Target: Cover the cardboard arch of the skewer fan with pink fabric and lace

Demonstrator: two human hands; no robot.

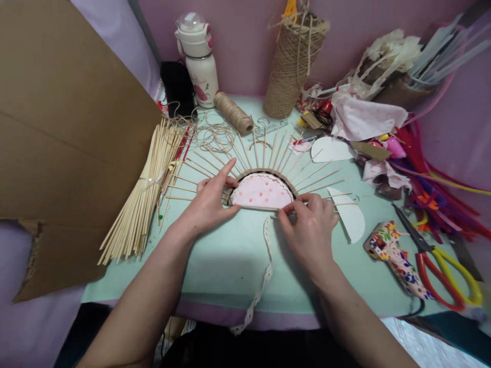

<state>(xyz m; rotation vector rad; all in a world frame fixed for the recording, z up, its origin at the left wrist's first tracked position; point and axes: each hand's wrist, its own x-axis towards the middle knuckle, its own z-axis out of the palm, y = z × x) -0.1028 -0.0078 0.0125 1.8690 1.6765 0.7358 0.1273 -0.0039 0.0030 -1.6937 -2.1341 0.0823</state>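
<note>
A half-circle piece covered in pink floral fabric lies flat on the table, with a brown and black curved border. Thin wooden sticks fan out from its curved edge. My left hand grips its left end, thumb at the straight lower edge and fingers by the curve. At the right corner my right hand is closed, thumb and fingers pinched together against the piece. A strip of white lace trim runs from near the right fingertips down over the table's front edge.
Left are a tied bundle of sticks and a large cardboard sheet. Behind stand a bottle, a small twine spool and a tall twine cone. Right lie white half-circles, a floral-patterned glue gun and scissors.
</note>
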